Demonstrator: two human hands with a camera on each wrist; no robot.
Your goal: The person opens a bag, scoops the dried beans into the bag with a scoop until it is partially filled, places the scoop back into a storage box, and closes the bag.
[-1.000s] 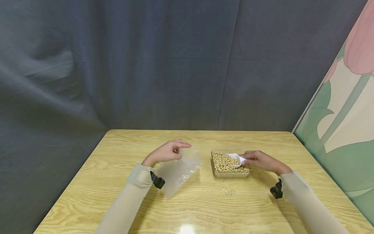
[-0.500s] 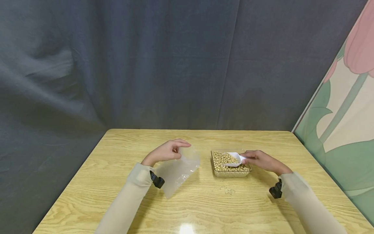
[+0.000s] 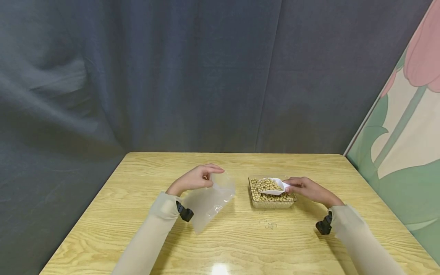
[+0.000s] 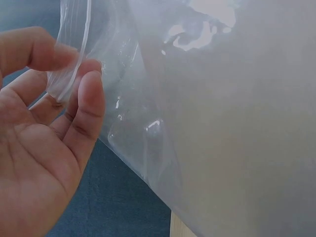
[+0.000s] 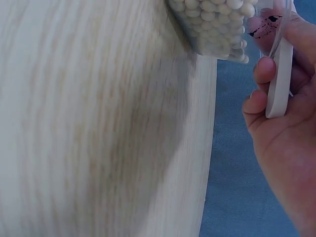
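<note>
My left hand (image 3: 196,177) pinches the top edge of a clear zip bag (image 3: 209,206), which hangs down over the table. In the left wrist view the bag's zip strip (image 4: 84,44) runs between thumb and fingers, and the bag looks flat with nothing inside. My right hand (image 3: 307,189) grips the handle (image 5: 280,81) of a white scoop (image 3: 275,186). Pale round beans (image 3: 266,185) fill the scoop, which tilts over a clear rectangular container (image 3: 271,205). More beans lie in that container, near its rim.
Everything is on a light wood-grain table (image 3: 144,233). A dark curtain (image 3: 206,76) hangs behind it, and a wall with painted flowers (image 3: 405,145) stands to the right. Faint clear marks (image 3: 269,224) show on the tabletop in front of the container.
The scoop has risen out of the beans and shifted slightly left, and is now heaped with them. The left hand and bag hold almost the same position.
</note>
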